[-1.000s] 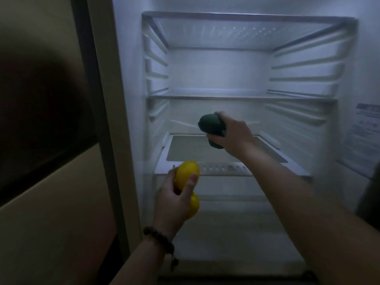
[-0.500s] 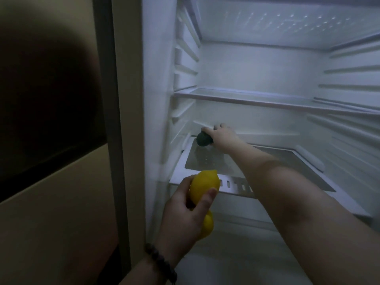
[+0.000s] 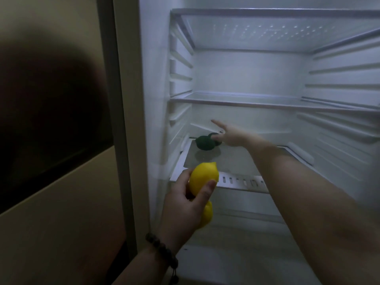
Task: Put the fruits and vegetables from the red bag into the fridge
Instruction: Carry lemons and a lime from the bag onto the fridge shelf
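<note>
While the fridge [image 3: 156,99] stands open, the right hand [image 3: 230,134], fingers spread, touches dark green produce [image 3: 204,142] lying on the lower glass shelf [image 3: 236,159]. Nearer, the left hand [image 3: 185,204] grips two lemons [image 3: 202,177]. Shelving those likely comes next, needing a steady set-down.

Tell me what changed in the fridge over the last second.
The right hand carried the dark green vegetable in to the back left of the bottom glass shelf, set it down and opened its fingers; it now lies there released. The left hand still grips two lemons in front of the fridge.
</note>
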A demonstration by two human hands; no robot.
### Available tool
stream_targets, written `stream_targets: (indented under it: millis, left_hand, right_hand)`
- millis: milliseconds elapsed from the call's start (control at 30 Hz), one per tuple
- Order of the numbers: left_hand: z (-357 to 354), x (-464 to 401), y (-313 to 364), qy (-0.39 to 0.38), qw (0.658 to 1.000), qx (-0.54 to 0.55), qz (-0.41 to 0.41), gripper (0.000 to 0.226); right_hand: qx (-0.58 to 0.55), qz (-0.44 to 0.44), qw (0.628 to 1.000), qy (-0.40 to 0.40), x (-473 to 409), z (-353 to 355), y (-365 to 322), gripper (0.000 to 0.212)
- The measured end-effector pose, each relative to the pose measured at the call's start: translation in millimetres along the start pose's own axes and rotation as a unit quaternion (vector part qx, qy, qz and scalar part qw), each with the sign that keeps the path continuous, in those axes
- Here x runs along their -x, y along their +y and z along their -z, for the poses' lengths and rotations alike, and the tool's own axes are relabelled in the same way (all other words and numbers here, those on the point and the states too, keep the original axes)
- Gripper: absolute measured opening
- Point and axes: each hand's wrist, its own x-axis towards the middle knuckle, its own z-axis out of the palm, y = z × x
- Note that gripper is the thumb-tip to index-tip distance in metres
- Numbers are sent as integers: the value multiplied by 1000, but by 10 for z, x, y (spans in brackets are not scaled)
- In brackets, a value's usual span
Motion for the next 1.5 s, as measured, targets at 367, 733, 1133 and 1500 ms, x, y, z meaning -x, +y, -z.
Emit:
stream_targets:
  millis: [367, 733, 1133, 1500]
  left_hand:
    - [-12, -361, 371, -26, 951, -235, -199, 62]
    - [-148, -703, 342, -110, 957, 139, 228, 68]
    - [-802, -1736, -38, -26, 991, -90, 98, 49]
    - [-1245, -2445, -377, -180, 928, -323, -42, 47]
  right_hand:
    - [-329, 82, 940, -31, 1873, 59, -468, 47]
    - [-364, -19, 922, 134, 1689, 172, 210, 44]
    - [-201, -96, 960, 170, 749, 236, 939, 47]
    - [14, -122, 983, 134, 230, 326, 1429, 54]
